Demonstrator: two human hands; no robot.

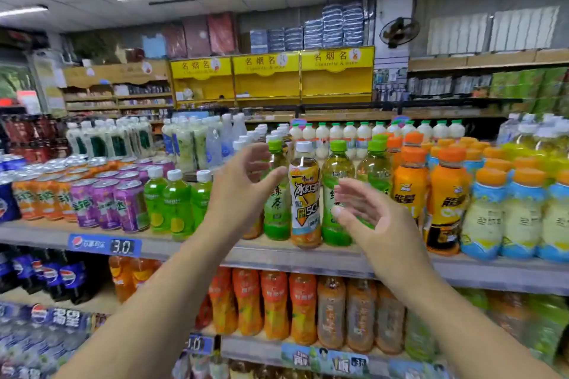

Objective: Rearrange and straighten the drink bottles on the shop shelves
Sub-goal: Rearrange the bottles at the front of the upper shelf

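A yellow iced-tea bottle point(304, 194) with a white cap stands upright at the front edge of the top shelf point(292, 257), between green-capped green-tea bottles point(337, 194). My left hand point(243, 191) hovers open just left of it, fingers spread, touching nothing. To the bottle's right, my right hand point(369, 218) is also open, palm facing left, a little apart from it. Part of a bottle point(254, 229) shows low behind my left wrist.
Purple and orange cans point(101, 197) and lime-green bottles point(175, 203) fill the shelf's left. Orange-capped energy drinks point(443, 194) and pale bottles with blue labels point(489, 212) crowd the right. Orange bottles point(274, 304) line the shelf below, cola bottles point(61, 277) at lower left.
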